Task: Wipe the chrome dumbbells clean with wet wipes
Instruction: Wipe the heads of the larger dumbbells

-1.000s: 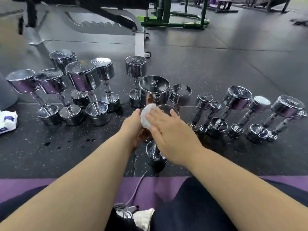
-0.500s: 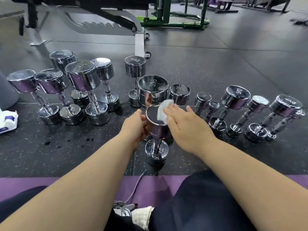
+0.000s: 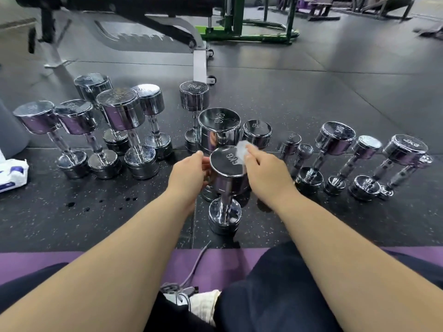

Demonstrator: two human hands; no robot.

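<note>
Slid to the far rim of the dumbbell [image 3: 225,164], right grip [image 3: 266,174] pinches the wipe [image 3: 242,150]; left grip [image 3: 188,174] clasps its head, fingertips hidden

Right hand [image 3: 266,173] slid wet wipe [image 3: 242,150] across dumbbell [image 3: 226,164] top to far-right rim; face marking now uncovered.

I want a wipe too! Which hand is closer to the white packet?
Left. The left hand holds the dumbbell on the side facing the white packet; the right hand, pinching a wipe, is beyond it.
</note>
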